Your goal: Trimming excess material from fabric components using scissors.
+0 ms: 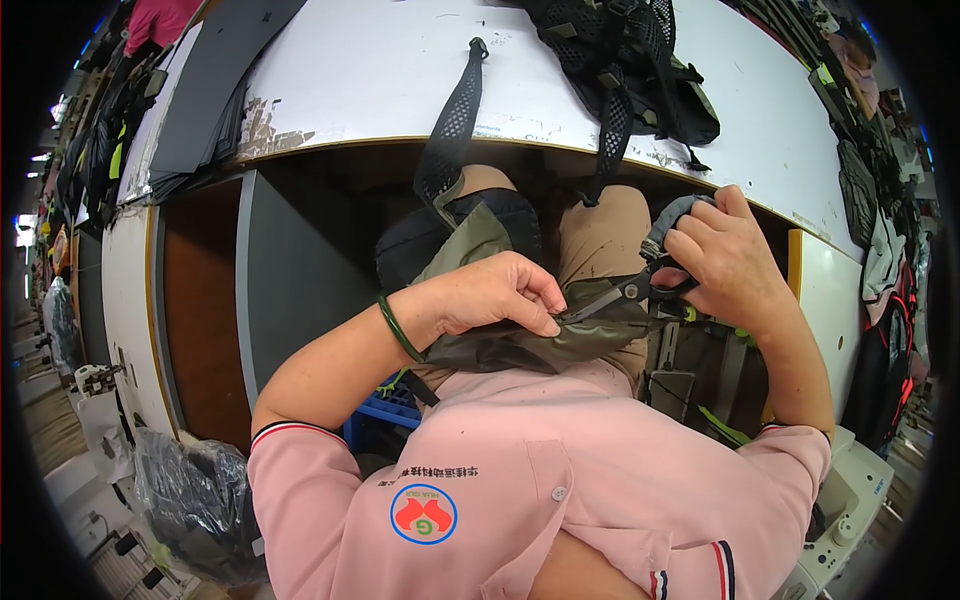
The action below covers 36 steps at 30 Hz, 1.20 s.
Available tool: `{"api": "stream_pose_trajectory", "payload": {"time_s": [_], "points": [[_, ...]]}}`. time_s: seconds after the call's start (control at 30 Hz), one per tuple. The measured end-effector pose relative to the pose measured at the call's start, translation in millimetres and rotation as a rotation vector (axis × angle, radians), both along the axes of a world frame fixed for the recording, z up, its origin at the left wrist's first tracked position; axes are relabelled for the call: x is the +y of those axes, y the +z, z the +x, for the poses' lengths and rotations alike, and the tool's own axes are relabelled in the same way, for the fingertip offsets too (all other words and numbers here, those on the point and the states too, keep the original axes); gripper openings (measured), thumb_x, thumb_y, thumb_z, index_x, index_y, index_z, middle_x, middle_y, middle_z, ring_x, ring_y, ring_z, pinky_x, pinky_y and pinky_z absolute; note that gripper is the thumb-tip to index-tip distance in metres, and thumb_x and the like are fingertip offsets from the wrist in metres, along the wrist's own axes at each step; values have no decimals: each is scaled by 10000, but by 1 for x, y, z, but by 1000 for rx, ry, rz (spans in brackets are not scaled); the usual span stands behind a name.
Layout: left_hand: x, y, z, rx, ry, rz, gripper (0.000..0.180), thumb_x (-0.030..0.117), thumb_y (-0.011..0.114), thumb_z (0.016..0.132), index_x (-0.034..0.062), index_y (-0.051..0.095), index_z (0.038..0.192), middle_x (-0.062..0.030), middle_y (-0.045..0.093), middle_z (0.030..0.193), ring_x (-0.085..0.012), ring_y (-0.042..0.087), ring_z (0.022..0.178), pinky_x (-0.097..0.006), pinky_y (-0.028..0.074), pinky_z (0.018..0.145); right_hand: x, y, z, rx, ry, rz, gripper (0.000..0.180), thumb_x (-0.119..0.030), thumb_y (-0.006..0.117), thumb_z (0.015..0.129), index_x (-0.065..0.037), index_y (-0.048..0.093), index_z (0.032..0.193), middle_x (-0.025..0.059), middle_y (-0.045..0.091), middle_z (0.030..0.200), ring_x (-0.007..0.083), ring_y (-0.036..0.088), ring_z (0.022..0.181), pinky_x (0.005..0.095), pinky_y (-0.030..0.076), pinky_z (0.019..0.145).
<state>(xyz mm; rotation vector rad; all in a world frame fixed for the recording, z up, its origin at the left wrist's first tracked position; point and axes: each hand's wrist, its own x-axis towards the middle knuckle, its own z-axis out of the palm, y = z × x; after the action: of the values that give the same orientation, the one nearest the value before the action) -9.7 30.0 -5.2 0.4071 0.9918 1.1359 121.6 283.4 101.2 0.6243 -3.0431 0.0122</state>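
Observation:
My left hand [495, 295], with a green bangle [400, 330] at its wrist, pinches the edge of a dark olive fabric piece [490, 345] lying across my lap. My right hand [725, 250] grips black-handled scissors [630, 291]. Their blades point left and reach the fabric close to my left fingertips; whether they are cutting cannot be made out. Grey cloth [668, 215] is bunched around the upper handle, by my right fingers. A black mesh strap [455, 125] hangs off the table edge down to the olive fabric. It seems to join it.
On the white table [380, 80] ahead lies a black mesh bag or vest [625, 75] with dangling straps. Dark grey sheets [205, 90] are stacked at the left. Below are a grey partition [300, 270] and a blue crate [385, 408]. A sewing machine [850, 500] stands at right.

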Motion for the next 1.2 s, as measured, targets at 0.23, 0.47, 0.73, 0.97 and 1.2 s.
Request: {"api": "stream_pose_trajectory", "payload": {"time_s": [0.23, 0.47, 0.73, 0.97, 1.2], "points": [[1, 1, 0, -20, -15, -17, 183, -2, 792, 789, -8, 707, 951, -8, 675, 781, -65, 620, 716, -206, 491, 700, 2, -4, -1, 41, 15, 18, 334, -228, 819, 690, -119, 513, 772, 24, 532, 726, 212, 545, 756, 367, 377, 777], [0, -1, 0, 1, -17, -9, 186, 0, 795, 789, -5, 708, 953, -5, 672, 795, -64, 615, 724, -204, 489, 698, 2, -5, -2, -16, -2, -15, 332, -240, 820, 696, -122, 518, 768, 16, 527, 709, 206, 548, 747, 365, 375, 788], [0, -3, 1, -6, -34, -10, 181, 1, 796, 790, 1, 711, 950, 4, 668, 808, -56, 603, 730, -199, 478, 690, 8, -10, 0, -20, -7, -57, 340, -237, 834, 681, -114, 523, 742, 26, 533, 679, 217, 558, 703, 364, 387, 779], [-4, -7, 1, -19, 0, 13, 185, -7, 790, 790, 5, 715, 958, 4, 673, 823, -53, 603, 735, -195, 478, 695, 10, -12, 6, -130, -156, -236, 329, -217, 845, 626, -83, 565, 735, 56, 556, 665, 258, 553, 670, 359, 391, 735], [-3, -6, 1, -1, 24, 11, 191, -13, 782, 791, 2, 717, 970, -4, 687, 833, -54, 614, 736, -194, 485, 696, 6, -18, 11, -288, -162, -248, 252, -196, 776, 627, -87, 556, 679, 80, 553, 633, 273, 556, 646, 363, 373, 717]]}}
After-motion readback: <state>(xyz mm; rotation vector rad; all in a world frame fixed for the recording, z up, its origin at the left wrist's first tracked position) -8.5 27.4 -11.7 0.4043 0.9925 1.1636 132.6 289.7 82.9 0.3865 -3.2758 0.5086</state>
